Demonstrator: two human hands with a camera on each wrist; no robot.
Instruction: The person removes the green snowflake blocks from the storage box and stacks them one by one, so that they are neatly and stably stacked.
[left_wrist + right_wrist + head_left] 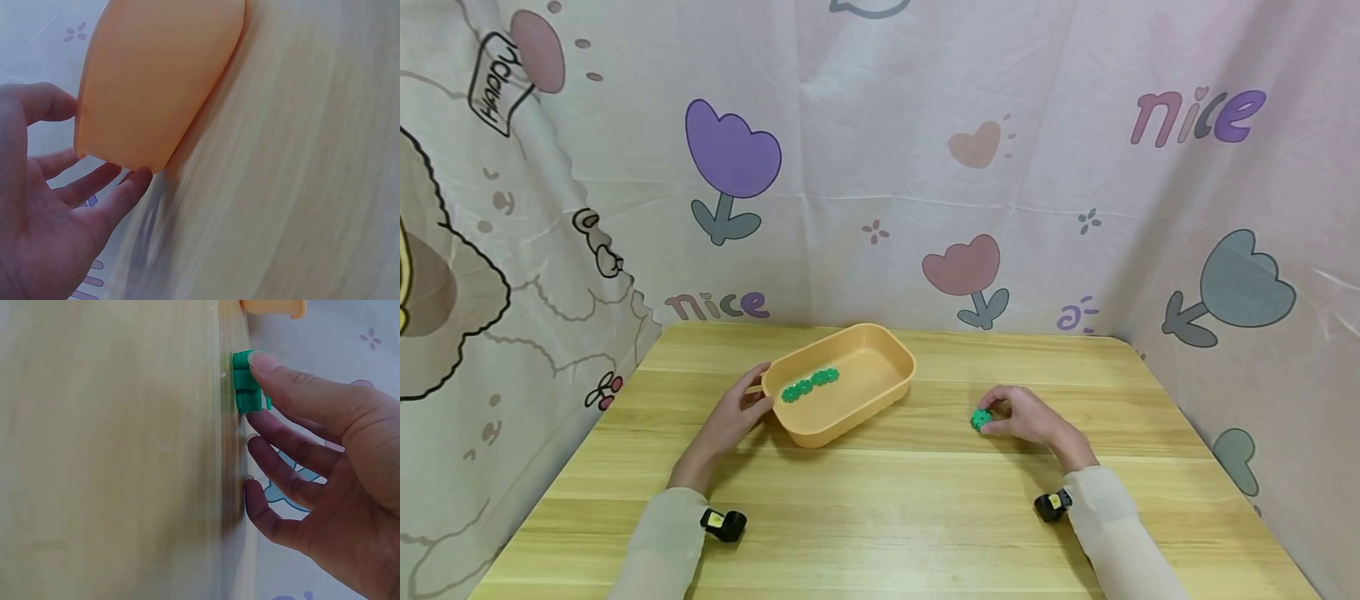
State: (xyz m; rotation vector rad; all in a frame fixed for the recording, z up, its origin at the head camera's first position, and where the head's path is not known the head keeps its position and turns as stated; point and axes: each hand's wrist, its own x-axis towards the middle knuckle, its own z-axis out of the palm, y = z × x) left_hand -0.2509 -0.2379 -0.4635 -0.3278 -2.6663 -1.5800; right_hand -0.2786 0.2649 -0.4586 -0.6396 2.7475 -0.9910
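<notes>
A yellow-orange plastic tray (865,398) with rounded corners stands at an angle on the wooden table. My left hand (747,408) grips its left end, thumb and fingers around the end wall in the left wrist view (75,206). Inside the tray, near its left side, lies a row of several green toothed plastic discs (810,385). To the right of the tray, my right hand (1017,414) pinches a small stack of green toothed discs (981,419) between thumb and fingers. In the right wrist view the stack (245,382) shows layered edges, close over the tabletop.
The light wooden table (880,517) ends at a printed curtain (850,167) behind and at both sides. Black wrist cameras sit on the left wrist (724,525) and the right wrist (1053,505).
</notes>
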